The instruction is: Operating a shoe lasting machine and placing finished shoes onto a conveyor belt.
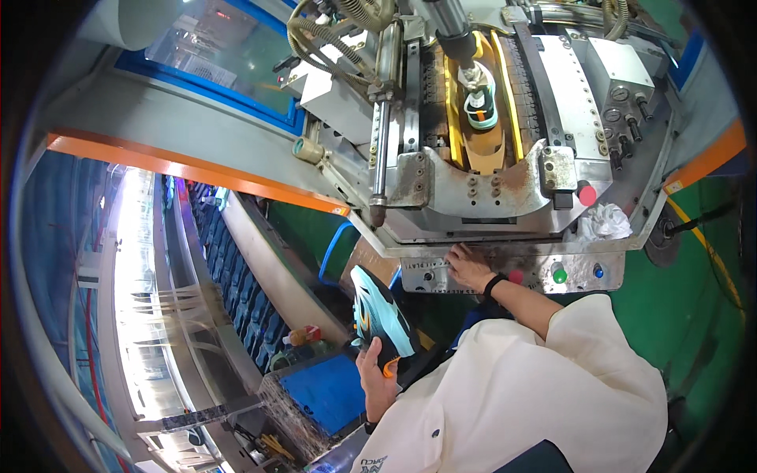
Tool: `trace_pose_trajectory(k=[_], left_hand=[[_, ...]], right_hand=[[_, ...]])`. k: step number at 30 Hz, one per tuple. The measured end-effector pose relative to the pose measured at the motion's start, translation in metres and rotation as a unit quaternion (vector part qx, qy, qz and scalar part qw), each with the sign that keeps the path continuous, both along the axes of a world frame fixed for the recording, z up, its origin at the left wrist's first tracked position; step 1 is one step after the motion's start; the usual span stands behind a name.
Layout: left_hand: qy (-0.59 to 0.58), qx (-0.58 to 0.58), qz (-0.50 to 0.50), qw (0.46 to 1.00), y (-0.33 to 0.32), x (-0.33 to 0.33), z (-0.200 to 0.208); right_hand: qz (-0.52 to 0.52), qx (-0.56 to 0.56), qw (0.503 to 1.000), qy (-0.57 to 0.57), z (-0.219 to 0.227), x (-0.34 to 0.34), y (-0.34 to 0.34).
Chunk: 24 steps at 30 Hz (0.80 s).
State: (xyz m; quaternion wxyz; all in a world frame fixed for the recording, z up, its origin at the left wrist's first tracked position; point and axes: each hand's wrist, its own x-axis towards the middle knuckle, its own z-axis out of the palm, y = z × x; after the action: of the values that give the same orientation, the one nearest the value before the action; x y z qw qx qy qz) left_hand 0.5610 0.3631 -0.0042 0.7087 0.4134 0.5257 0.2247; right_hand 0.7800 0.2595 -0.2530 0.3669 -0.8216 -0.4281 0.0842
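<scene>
My left hand [377, 377] is closed around the heel end of a teal and black sneaker [382, 315] with orange accents, its toe pointing up and away from me. At the front of the machine, my right hand [468, 266] rests on the control panel [505, 268], fingers slightly apart and bent over the left part of the panel. What lies beneath those fingers is hidden. Inside the machine, another teal shoe [482, 110] sits under a vertical metal rod [451, 27], between yellow side strips [509, 94]. My right hand is below the machine's curved metal front plate [481, 189].
A green button [559, 274] and a blue button [598, 270] sit right of my hand; a red knob [586, 195] is above. Crumpled white cloth [605, 223] lies on the machine's edge. At left stand a blue-topped surface [322, 390] and a conveyor-like curved rail [264, 252].
</scene>
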Motion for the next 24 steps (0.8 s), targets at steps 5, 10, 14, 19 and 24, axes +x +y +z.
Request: trace_pose_trajectory(k=[5,10,14,19,24], left_hand=[[0.0,-0.028,0.006,1.0,-0.015,-0.009,-0.013],[-0.004,-0.016,-0.012,1.0,-0.032,-0.016,-0.03],[0.013,-0.024,0.019,0.999,-0.045,-0.031,-0.031],[0.001,-0.077,0.055,0.996,-0.052,-0.07,-0.032],[0.022,-0.021,0.017,0.999,-0.038,-0.115,-0.03]], right_hand=[[-0.001,0.011,0.999,-0.036,-0.009,-0.004,-0.003],[0.004,0.013,1.0,-0.005,-0.008,0.0,-0.008],[0.013,0.034,0.999,0.014,-0.005,0.0,0.001],[0.002,-0.019,0.999,0.041,-0.001,-0.003,0.007],[0.027,0.023,0.998,0.045,-0.038,0.014,0.018]])
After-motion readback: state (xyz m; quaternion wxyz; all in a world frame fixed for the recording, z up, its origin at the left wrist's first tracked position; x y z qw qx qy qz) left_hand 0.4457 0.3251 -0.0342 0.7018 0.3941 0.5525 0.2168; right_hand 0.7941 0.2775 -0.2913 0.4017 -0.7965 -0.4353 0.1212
